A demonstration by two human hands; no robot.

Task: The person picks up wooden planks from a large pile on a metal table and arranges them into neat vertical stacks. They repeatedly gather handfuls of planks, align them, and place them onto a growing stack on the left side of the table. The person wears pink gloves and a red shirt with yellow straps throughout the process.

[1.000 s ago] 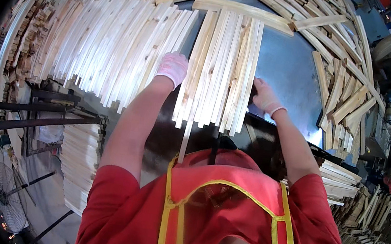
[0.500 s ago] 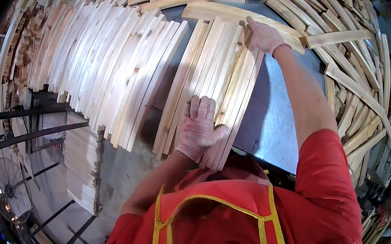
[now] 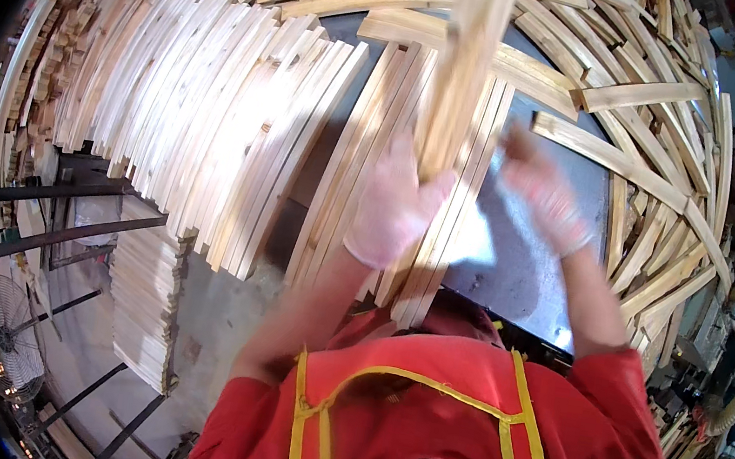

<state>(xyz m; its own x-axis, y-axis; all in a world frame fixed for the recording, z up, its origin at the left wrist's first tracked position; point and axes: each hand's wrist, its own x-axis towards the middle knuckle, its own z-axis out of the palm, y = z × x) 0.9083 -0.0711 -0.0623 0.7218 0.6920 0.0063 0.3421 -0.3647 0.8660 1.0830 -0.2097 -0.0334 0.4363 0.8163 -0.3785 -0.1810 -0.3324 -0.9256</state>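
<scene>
My left hand (image 3: 397, 204), in a pale pinkish work glove, grips the lower part of a wooden strip (image 3: 468, 65). That strip stands raised above the batch of strips, its far end blurred. Beneath it, several light wooden strips (image 3: 355, 162) lie side by side on the metal table (image 3: 523, 289). To the right of them, above the table, my gloved right hand (image 3: 543, 198) is smeared by motion; its fingers point toward the strips, and I cannot see whether they are closed.
A long row of pale strips (image 3: 187, 110) stands to the left. One board (image 3: 522, 68) lies crosswise at the far end of the batch. Loose boards (image 3: 648, 175) pile up along the back and right. A stacked bundle (image 3: 141, 301), black metal bars and a fan (image 3: 10, 334) are at lower left.
My left hand has taken hold of a strip and lifted it from the batch. The right hand has left the far end of the strips and come nearer, to the right.
</scene>
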